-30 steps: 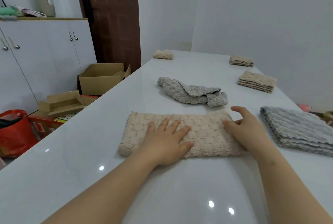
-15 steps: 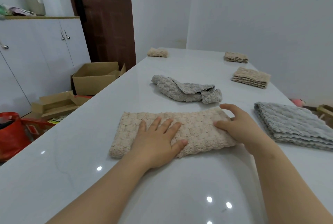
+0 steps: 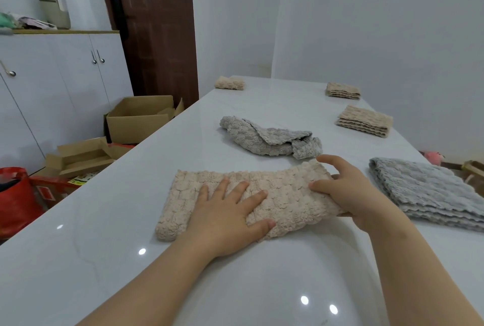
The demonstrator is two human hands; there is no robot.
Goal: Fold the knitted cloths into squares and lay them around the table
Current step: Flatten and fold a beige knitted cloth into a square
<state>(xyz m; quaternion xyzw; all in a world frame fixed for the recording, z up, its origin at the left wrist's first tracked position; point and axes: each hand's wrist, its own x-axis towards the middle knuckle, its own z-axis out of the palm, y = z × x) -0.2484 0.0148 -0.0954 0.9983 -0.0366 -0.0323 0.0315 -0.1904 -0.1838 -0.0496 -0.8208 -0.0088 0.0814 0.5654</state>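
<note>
A beige knitted cloth [image 3: 285,194], folded into a long strip, lies across the white table [image 3: 104,260] in front of me. My left hand [image 3: 227,218] presses flat on its middle with straight fingers. My right hand [image 3: 348,192] grips the strip's right end, thumb on top and fingers curled under the lifted edge. A crumpled grey cloth [image 3: 269,139] lies just behind. A folded grey cloth [image 3: 429,192] sits to the right. Three folded beige squares rest farther back: one at the far left [image 3: 230,82], one at the far right [image 3: 342,90], one nearer on the right [image 3: 364,121].
Left of the table stand white cabinets [image 3: 60,84], open cardboard boxes [image 3: 138,118] and a red bag [image 3: 15,199] on the floor. A brown door [image 3: 154,26] is behind. A white wall runs close along the table's right side.
My right hand has moved from resting at the strip's right end to gripping it, and that end now lifts off the table. My left hand stays pressed on the middle.
</note>
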